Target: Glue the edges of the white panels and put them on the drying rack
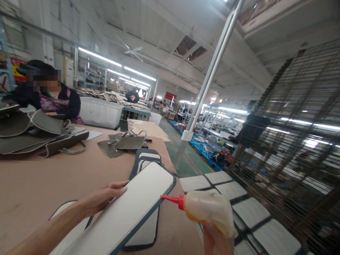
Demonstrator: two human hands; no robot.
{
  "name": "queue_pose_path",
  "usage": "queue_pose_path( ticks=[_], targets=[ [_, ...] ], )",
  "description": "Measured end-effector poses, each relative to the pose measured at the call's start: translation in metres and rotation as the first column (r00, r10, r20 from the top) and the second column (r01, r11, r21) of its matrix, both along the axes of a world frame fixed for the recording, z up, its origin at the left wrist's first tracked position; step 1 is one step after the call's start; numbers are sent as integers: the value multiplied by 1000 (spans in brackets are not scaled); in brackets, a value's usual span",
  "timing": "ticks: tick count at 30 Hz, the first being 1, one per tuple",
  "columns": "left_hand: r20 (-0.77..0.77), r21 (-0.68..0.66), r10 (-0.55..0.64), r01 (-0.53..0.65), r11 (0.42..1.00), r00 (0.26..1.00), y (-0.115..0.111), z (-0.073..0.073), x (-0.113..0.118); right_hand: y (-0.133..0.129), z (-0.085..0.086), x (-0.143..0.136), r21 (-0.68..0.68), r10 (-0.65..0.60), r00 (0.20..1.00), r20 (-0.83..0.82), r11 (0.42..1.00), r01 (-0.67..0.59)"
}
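Note:
My left hand (110, 196) grips the left edge of a long white panel (138, 198) with a dark blue border and rounded corners, thumb on top. The panel is tilted above the table. In my right hand (216, 239) is a translucent squeeze bottle (209, 209) of amber liquid, lying nearly sideways. Its red nozzle (171, 199) points left, with the tip at the panel's right border. Beneath the panel lie further white, blue-edged pieces (145, 226), partly hidden. A small stack of dark blue and white pieces (148, 154) sits just beyond it.
Grey-green bag parts (39, 131) are heaped on the brown tabletop (111, 170). To the right, white panels (249, 212) lie in rows beside a wire rack (294, 131). A metal post (209, 74) rises past the table. A co-worker (50, 92) sits at the left.

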State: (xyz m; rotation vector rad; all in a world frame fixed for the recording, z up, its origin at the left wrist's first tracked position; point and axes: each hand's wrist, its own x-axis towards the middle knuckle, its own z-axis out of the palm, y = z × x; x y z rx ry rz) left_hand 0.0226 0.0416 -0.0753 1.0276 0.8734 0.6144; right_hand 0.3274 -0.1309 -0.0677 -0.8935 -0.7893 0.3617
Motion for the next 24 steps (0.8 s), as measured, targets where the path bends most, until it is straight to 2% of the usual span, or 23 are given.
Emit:
queue_pose_path(
  ticks=[5,7,13,18,24],
  targets=[
    [17,-8,-1,2,1000,1000,-4,5,3,-2,8,-15,48,134,973,-187,991,-127],
    [24,-13,-1,2,1000,1000,-4,6,4,-3,10,-20,30,156,966,-205,988,-153],
    [18,5,6,-6,1000,1000,-4,10,7,-6,11,-30,-40,162,970,-183,984,-172],
    [29,21,-9,9,1000,1000,-3,14,8,-8,7,-34,-78,152,956,-250,981,-176],
    [24,60,-20,19,998,999,5,11,8,-10,-1,-36,-103,138,948,-286,979,-174]
  ],
)
